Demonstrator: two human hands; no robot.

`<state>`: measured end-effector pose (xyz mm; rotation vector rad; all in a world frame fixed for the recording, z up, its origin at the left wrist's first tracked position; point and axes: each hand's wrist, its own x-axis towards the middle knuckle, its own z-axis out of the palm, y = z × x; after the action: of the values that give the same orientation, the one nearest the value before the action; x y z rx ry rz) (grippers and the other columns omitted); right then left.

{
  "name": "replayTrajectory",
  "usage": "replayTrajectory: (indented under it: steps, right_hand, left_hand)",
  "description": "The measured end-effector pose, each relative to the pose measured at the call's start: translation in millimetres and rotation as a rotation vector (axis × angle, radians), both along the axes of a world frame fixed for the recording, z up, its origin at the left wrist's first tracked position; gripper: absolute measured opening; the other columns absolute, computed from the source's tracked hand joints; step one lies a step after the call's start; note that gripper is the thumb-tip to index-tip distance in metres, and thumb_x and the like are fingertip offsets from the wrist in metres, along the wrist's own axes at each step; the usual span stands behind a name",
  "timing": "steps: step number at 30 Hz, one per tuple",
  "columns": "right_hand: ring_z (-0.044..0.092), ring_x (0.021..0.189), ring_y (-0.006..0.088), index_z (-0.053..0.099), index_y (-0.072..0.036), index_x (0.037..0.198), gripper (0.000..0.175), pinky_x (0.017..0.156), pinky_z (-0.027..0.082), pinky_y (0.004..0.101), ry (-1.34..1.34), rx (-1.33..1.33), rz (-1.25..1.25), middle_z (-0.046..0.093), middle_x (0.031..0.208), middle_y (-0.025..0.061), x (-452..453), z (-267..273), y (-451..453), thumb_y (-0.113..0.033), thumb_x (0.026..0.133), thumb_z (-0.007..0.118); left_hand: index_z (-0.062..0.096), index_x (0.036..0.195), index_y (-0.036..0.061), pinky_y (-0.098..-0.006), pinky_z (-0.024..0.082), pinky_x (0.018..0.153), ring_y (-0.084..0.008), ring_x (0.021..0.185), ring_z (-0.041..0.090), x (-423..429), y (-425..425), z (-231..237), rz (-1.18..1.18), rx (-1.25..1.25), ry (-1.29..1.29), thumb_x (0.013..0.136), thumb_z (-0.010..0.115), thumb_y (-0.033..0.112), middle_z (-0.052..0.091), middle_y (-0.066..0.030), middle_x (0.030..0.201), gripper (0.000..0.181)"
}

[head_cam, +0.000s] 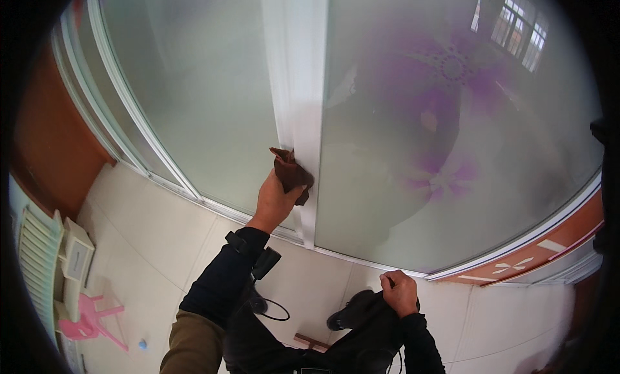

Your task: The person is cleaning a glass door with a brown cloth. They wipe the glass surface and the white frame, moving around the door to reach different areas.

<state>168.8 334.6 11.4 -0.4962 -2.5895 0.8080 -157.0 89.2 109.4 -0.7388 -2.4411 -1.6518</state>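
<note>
My left hand [275, 202] grips a bunched brown cloth [290, 175] against the white vertical frame [306, 132] between two frosted glass panels. The left panel [208, 98] is plain where it shows beside the cloth. On the right panel [368, 190] are purple flower prints and faint reflections. Curled closed above my right knee, my right hand [401, 291] has nothing visible in it; its palm side is hidden.
A pink plastic stool [89, 320] lies tipped on the tiled floor [140, 258] at the lower left, near a small blue object [142, 344] and a white radiator [36, 262]. Beneath me shows part of a brown wooden piece [311, 342].
</note>
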Motion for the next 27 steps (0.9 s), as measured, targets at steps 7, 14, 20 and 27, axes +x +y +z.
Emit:
replayTrajectory:
  steps: [7,14,20,27]
  right_hand:
    - [0.075,0.079,0.0359,0.078,-0.005,0.093,0.017,0.073,0.06,0.044,-0.113,0.083,-0.024,0.077,0.091,0.0166,7,-1,4,-0.022,0.092,0.077]
    - [0.076,0.079,0.0338,0.078,-0.004,0.095,0.016,0.072,0.06,0.0427,-0.178,0.092,-0.053,0.077,0.091,0.0157,3,-3,0,-0.02,0.092,0.077]
    - [0.075,0.076,0.0304,0.078,-0.004,0.097,0.015,0.07,0.06,0.0393,-0.22,0.111,-0.053,0.077,0.09,0.0147,-5,-6,-1,-0.019,0.094,0.076]
    - [0.076,0.076,0.0286,0.078,-0.006,0.097,0.015,0.07,0.06,0.0385,-0.237,0.153,-0.065,0.076,0.089,0.0132,-2,-5,5,-0.021,0.094,0.077]
  left_hand:
    - [0.061,0.124,0.0014,-0.0458,0.056,0.092,-0.0408,0.108,0.07,-4,-4,-61,-0.073,0.061,-0.09,0.085,0.084,0.015,0.072,-0.0193,0.114,0.047]
    - [0.06,0.128,0.0025,-0.0433,0.057,0.092,-0.0363,0.107,0.072,-3,-15,-97,-0.151,0.03,-0.032,0.083,0.082,0.007,0.072,-0.0171,0.116,0.051]
    - [0.061,0.127,0.0031,-0.0431,0.057,0.092,-0.0367,0.106,0.071,2,-24,-99,-0.182,0.151,-0.043,0.082,0.082,0.007,0.071,-0.0169,0.114,0.05]
    - [0.061,0.122,0.0002,-0.0478,0.057,0.087,-0.042,0.101,0.069,10,-35,-94,-0.182,0.108,-0.145,0.083,0.083,0.015,0.069,-0.0187,0.111,0.047]
